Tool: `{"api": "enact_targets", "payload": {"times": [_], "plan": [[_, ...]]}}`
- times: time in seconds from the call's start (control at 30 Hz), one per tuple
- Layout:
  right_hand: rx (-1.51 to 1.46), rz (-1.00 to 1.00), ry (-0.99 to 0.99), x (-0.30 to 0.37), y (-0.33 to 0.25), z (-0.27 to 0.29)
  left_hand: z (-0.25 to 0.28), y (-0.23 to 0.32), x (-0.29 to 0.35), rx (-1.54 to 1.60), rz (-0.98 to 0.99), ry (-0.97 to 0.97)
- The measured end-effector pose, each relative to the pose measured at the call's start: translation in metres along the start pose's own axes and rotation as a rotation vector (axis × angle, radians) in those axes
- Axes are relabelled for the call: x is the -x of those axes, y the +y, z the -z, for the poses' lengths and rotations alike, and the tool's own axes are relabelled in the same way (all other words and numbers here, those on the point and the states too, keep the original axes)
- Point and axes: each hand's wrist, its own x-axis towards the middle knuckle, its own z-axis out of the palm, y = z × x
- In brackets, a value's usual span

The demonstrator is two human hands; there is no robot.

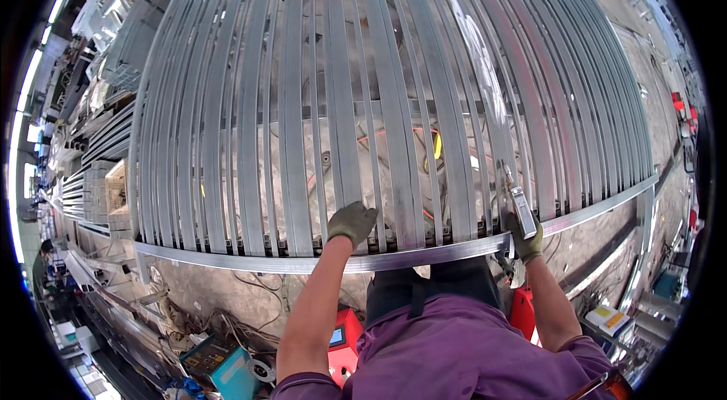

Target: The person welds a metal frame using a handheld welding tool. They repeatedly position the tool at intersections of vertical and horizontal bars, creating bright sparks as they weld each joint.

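In front of me lies a large frame of long silver metal slats point(291, 173), wide and narrow ones side by side, their near ends meeting a curved-looking front rail point(250, 262). My left hand point(353, 223), in a dark green glove, is closed over the near end of a slat left of the middle, its fingers curled. What lies under the palm is hidden. My right hand point(528, 239), gloved alike, grips a silver handheld welding gun point(521, 207) above the front rail. The gun's thin nozzle points away from me, over the slats.
Below the frame, a red machine with a small screen point(342, 339) stands near my left arm. A teal box point(231, 373) and tangled cables point(231, 324) are at the lower left. Stacked metal profiles point(106, 135) lie farther left. Through the slats shows a yellow object point(437, 146) with an orange hose.
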Motion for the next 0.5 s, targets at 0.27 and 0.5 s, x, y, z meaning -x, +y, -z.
{"api": "enact_targets", "payload": {"times": [0.27, 0.5], "plan": [[-0.027, -0.14, 0.074, 0.002, -0.019, -0.014, 0.003, 0.026, -0.049, -0.274, -0.041, -0.189], [-0.18, -0.12, 0.042, 0.008, 0.008, -0.002, -0.004, 0.021, -0.057, -0.269, -0.078, -0.163]]}}
